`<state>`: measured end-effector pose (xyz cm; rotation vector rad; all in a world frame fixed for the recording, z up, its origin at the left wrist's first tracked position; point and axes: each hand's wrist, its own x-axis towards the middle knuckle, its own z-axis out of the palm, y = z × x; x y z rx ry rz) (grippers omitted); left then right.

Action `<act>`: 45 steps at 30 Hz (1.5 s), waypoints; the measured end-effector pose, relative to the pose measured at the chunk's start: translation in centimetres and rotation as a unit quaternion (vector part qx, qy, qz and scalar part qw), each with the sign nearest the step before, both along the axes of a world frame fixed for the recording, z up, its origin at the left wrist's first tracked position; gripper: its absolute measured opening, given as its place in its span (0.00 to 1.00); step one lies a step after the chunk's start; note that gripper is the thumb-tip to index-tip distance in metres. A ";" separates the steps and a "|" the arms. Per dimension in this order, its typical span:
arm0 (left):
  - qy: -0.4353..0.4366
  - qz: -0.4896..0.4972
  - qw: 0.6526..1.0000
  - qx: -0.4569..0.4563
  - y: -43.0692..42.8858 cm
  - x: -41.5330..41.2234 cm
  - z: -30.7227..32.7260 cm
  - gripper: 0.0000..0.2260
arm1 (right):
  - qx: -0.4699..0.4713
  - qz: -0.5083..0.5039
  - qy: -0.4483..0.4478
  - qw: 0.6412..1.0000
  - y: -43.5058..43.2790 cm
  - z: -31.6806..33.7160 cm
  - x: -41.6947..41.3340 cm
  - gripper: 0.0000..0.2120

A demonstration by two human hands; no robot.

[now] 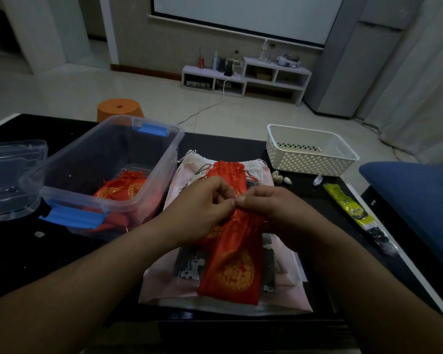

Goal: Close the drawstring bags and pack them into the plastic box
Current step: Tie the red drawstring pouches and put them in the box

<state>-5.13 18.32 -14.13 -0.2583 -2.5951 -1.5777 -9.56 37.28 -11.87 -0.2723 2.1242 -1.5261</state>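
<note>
Your red drawstring bag (pixel 237 269) lies lengthwise over a pile of pale bags (pixel 161 279) on the black table (pixel 36 264). Your left hand (pixel 202 208) and right hand (pixel 271 210) meet at its gathered neck, fingers curled, pinching the fabric. A second red bag (pixel 226 169) lies just beyond. Left of the pile, the clear plastic box (pixel 167 159) holds more red bags (pixel 118 189). A white basket (pixel 309 152) stands far right.

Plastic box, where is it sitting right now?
Head view: the plastic box stands lidless at the left of the dark table, just left of the bag pile, with its lid farther left.
</note>
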 end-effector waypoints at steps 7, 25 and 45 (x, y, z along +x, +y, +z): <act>-0.027 0.060 0.997 0.035 -0.2 -0.6 -0.9 0.05 | -0.131 -0.151 -0.051 0.979 0.0 -0.6 -0.6 0.07; 0.051 0.149 0.981 0.111 0.1 -0.4 -1.6 0.03 | -0.116 0.016 -0.151 0.982 -0.8 -0.3 1.1 0.10; -0.106 0.059 0.963 0.241 0.7 -0.1 -0.9 0.13 | -0.233 -0.030 -0.132 0.963 -0.6 -0.7 0.2 0.18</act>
